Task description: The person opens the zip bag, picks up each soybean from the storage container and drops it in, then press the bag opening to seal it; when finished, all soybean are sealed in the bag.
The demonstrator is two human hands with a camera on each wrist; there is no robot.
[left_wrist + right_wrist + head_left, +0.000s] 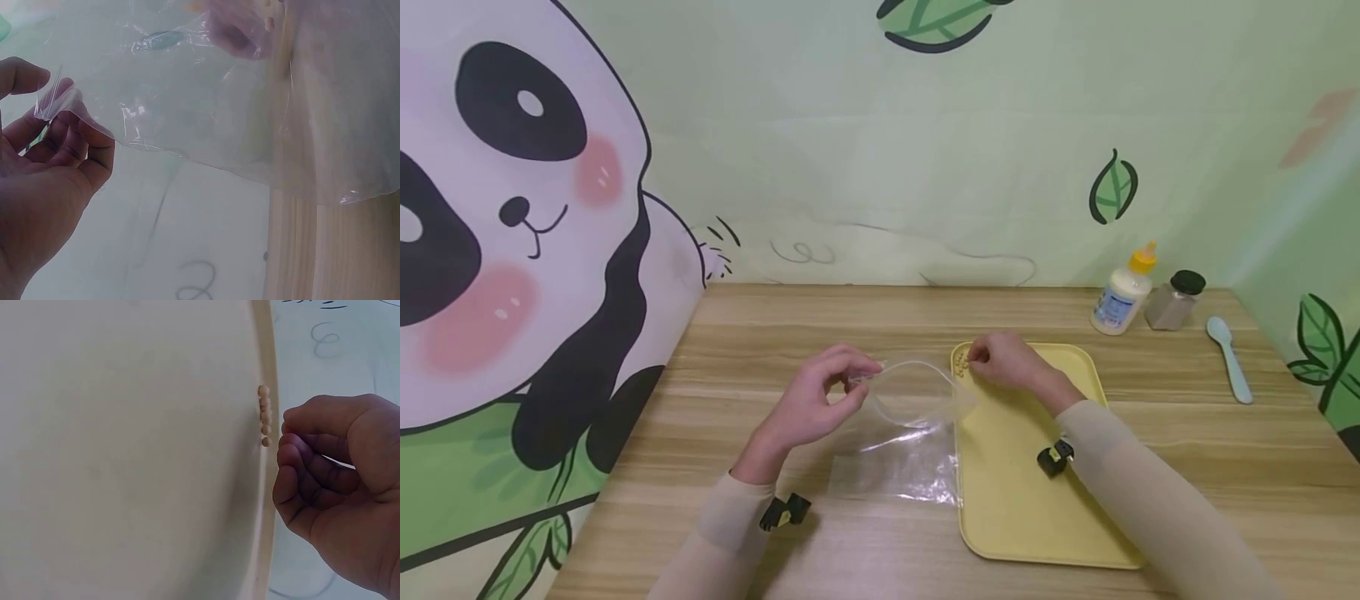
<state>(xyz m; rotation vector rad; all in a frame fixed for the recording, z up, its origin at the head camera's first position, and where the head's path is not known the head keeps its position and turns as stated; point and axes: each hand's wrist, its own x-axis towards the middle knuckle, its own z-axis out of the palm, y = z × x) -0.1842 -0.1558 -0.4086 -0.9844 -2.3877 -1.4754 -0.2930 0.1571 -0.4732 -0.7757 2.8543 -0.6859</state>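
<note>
A clear zip bag (910, 454) lies partly over the left edge of a yellow tray (1022, 508), its mouth spread in an oval. My left hand (820, 392) pinches the left corner of that mouth between thumb and fingers; the left wrist view has the clear film (181, 119) bunched at the fingertips. Over the tray's far left corner is my right hand (1007, 360), thumb and fingers curled with tips together. Nothing shows between those tips. Small round tan beads or beans (265, 415) sit in a row along the tray's rim, close to the right fingertips.
A white glue bottle (1122, 296) with a yellow cap and a black-lidded jar (1176, 300) stand at the back right. Nearby lies a pale blue spoon (1229, 358). A panda-printed backdrop (850, 150) rises behind the wooden table (760, 333).
</note>
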